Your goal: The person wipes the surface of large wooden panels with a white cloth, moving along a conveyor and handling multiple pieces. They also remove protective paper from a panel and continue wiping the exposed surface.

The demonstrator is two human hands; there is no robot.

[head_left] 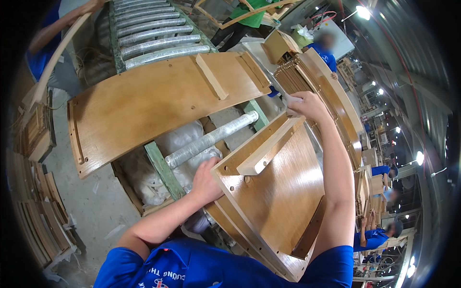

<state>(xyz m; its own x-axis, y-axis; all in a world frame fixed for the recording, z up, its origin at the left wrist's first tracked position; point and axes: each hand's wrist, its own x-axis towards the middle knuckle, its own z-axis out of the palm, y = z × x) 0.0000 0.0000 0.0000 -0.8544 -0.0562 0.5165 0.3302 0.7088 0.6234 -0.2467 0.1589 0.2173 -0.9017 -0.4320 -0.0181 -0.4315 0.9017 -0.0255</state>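
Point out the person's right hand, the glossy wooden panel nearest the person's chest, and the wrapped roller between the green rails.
Right hand (312, 106): head view, on the back of the hand.
Glossy wooden panel (283, 185): head view, on its broad face.
Wrapped roller (211, 139): head view, midway along its length.

Brown boards (38, 228) stacked lower left; lit lamps (363, 13) right.

Two hands (206, 183) (312, 105); two pale battens (211, 77) (274, 147), each on brown panel (144, 108) (293, 187).
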